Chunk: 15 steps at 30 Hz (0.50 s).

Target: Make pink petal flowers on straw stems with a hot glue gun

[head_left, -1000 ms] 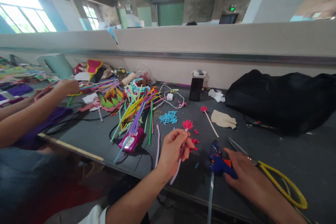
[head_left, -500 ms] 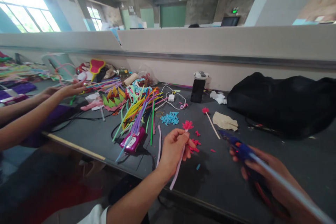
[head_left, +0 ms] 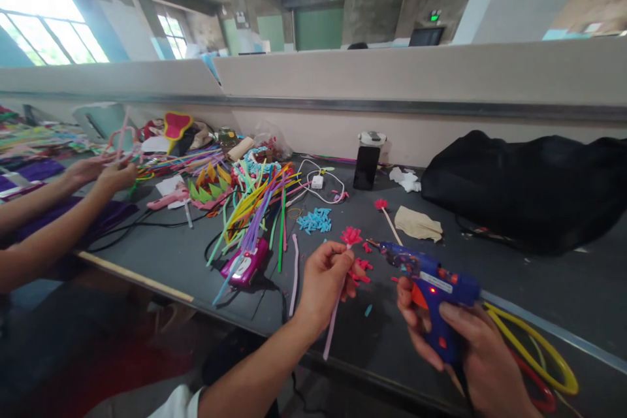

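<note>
My left hand (head_left: 329, 281) pinches a pale pink pipe-cleaner stem topped with a red pipe-cleaner flower (head_left: 351, 236). In my right hand (head_left: 455, 346) is a blue hot glue gun (head_left: 426, 281), its small light lit red. The gun's nozzle points left, just to the right of the flower head; I cannot tell whether it touches. Short red pipe-cleaner pieces (head_left: 361, 272) lie behind my left fingers. Farther back rests another red flower (head_left: 381, 204) on a white stem, partly hidden by the gun. A loose pale pipe cleaner (head_left: 294, 274) lies left of my hand.
Short blue pieces (head_left: 315, 220) sit beside a heap of colourful pipe cleaners (head_left: 255, 209) and a magenta box (head_left: 245, 263). Behind are a phone (head_left: 366, 167), a beige cloth (head_left: 418, 224) and a large black bag (head_left: 524, 192). A co-worker's hands (head_left: 105, 173) work at the left.
My right hand has brought the glue gun left and up, turning it so the nozzle is near the flower. My left hand stays nearly still. The co-worker's hands have shifted left.
</note>
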Available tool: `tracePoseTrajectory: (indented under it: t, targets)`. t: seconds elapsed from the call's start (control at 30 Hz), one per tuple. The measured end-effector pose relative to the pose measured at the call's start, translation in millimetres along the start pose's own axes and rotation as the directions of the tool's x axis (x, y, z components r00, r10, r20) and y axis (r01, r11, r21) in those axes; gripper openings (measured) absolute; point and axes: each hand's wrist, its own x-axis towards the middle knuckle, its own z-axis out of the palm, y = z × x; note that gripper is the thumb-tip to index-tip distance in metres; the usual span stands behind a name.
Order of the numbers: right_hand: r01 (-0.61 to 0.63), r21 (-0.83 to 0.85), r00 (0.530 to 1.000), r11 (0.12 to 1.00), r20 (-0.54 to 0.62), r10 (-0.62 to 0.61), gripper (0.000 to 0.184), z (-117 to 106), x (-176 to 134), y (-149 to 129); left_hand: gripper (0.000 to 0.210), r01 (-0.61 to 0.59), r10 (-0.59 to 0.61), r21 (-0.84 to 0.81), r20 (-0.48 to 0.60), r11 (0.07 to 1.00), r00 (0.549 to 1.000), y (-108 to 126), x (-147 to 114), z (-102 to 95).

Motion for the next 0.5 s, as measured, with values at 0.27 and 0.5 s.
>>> tracePoseTrajectory:
  t: [0.27, 0.5]
  targets:
    - [0.249, -0.319, 0.948, 0.915, -0.114, -0.298, 0.021, 15.4, 7.4, -0.9, 0.022, -0.070, 0.071, 0.121, -0.001, 0.990, 0.997, -4.7, -0.4, -0.8]
    - [0.445, -0.722, 0.735, 0.530, -0.044, -0.676, 0.016, 17.0, 21.0, -1.4, 0.020, -0.190, 0.178, 0.372, 0.067, 0.908, 0.982, -13.8, -7.8, 7.8]
